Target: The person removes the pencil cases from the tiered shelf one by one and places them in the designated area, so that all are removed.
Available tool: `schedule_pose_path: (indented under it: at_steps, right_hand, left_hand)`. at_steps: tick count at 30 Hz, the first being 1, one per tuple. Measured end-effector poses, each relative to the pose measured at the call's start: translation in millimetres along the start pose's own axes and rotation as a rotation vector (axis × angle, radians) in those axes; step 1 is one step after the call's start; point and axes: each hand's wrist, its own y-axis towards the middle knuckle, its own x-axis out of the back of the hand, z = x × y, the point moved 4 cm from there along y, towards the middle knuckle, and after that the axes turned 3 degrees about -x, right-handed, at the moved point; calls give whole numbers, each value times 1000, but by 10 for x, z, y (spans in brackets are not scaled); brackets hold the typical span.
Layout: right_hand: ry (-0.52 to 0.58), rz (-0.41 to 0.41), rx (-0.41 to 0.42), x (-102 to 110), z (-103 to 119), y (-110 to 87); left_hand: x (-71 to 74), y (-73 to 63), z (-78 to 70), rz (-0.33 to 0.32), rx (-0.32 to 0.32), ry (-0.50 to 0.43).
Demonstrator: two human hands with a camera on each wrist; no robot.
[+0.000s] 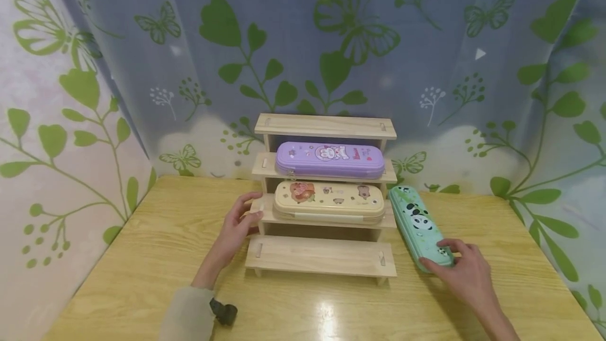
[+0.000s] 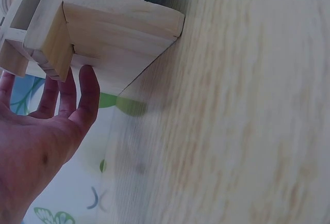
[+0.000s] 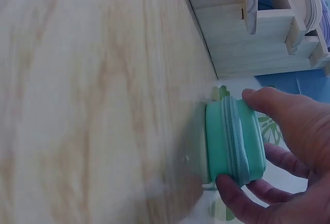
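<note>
A stepped wooden display rack (image 1: 322, 257) stands on the table. My left hand (image 1: 239, 220) holds its left end at the second-lowest tier, thumb and fingers around the board's end; in the left wrist view, fingertips meet the rack's side. My right hand (image 1: 471, 272) grips the near end of a mint-green panda pencil case (image 1: 416, 222), thumb on one side and fingers on the other. This case lies slanted beside the rack's right side, its zipper (image 3: 234, 141) showing in the right wrist view. On the rack sit a cream pencil case (image 1: 331, 201) and, one tier higher, a purple pencil case (image 1: 329, 159).
The rack's top tier (image 1: 326, 125) and bottom tier are bare. A wood-grain tabletop (image 1: 142, 257) spreads around it. Behind and at both sides hangs a curtain (image 1: 284, 25) with butterfly and leaf prints. A black strap end (image 1: 224, 312) sticks out by the left sleeve.
</note>
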Motion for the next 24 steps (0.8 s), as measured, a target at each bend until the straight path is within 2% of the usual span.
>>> schedule_pose_path:
  at_steps: [7,12,16,19,24]
  right_hand:
    - [-23,-46,74,-17,50,-39]
    - [-12,-13,88,-28,67,-43]
    - [32,17,57,17,16,-50]
    - [102,-26,53,101,3,-62]
    - [231,-193,169,262,106,-73]
  left_hand:
    - [-2,-4,3,1,-5,2]
    - [11,-6,2,4,-5,10]
    - [5,0,9,7,-7,12]
    - [-2,-3,7,7,-9,11]
    - [3,-7,-5,5,-8,17]
